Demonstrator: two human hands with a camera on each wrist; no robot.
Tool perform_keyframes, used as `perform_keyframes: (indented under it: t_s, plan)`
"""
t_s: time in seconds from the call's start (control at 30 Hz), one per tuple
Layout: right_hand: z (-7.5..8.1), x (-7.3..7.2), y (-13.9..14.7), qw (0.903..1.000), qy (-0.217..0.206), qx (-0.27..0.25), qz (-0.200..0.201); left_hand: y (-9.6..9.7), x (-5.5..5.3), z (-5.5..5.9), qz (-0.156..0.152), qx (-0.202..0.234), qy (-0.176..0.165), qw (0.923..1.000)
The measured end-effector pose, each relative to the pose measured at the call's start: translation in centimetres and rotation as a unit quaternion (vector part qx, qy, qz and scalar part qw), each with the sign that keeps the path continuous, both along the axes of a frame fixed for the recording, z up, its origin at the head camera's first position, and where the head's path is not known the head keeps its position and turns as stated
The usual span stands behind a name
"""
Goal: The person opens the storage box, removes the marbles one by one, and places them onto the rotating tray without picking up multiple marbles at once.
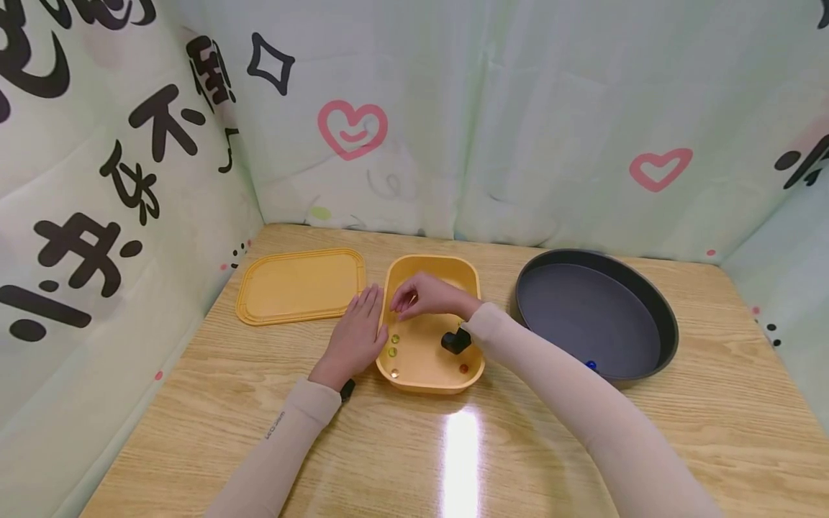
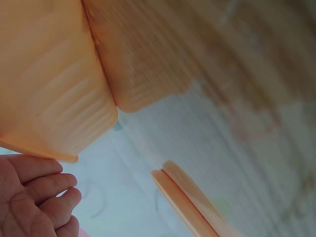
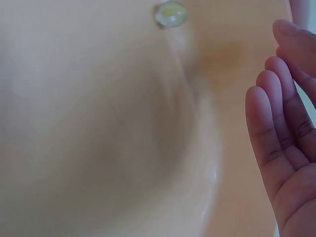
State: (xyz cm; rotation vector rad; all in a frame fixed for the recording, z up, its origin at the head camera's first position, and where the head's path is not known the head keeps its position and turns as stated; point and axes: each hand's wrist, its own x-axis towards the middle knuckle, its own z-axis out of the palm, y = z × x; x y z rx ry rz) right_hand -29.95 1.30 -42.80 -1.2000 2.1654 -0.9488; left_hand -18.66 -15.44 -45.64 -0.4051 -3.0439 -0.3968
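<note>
My left hand (image 1: 356,334) lies with straight fingers along the left side of a yellow-orange plastic box (image 1: 430,263). In the left wrist view, its fingers (image 2: 42,168) touch the box rim. My right hand (image 1: 430,296) is inside the box near its left wall, fingers bent and thumb close to the index fingertip. Whether anything is between them is hidden. Below it on the box floor lie two yellow-green marbles (image 1: 395,339) and a clear marble (image 1: 395,373); a reddish-orange marble (image 1: 463,368) sits at the lower right. One greenish marble (image 3: 171,14) shows in the right wrist view.
A flat yellow-orange lid (image 1: 304,284) lies on the wooden table (image 1: 363,446) left of the box. To the right stands a large round dark pan (image 1: 589,302), with a blue marble (image 1: 591,365) at its near edge, close to my right sleeve. Printed curtains enclose the table.
</note>
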Motion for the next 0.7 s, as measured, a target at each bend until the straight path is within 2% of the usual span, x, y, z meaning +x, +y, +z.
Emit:
perform_keyframes:
  t_s: [0.4,0.7]
  plan:
    - [-1.4,0.5,-0.9,0.9982,-0.008,0.037,0.046,0.0,0.0,0.0,0.000,-0.004,0.000,1.0000]
    - [-1.9,0.8,-1.4,0.9965,-0.014,0.068,0.046,0.0,0.1,0.1,-0.001,-0.001,0.003,1.0000]
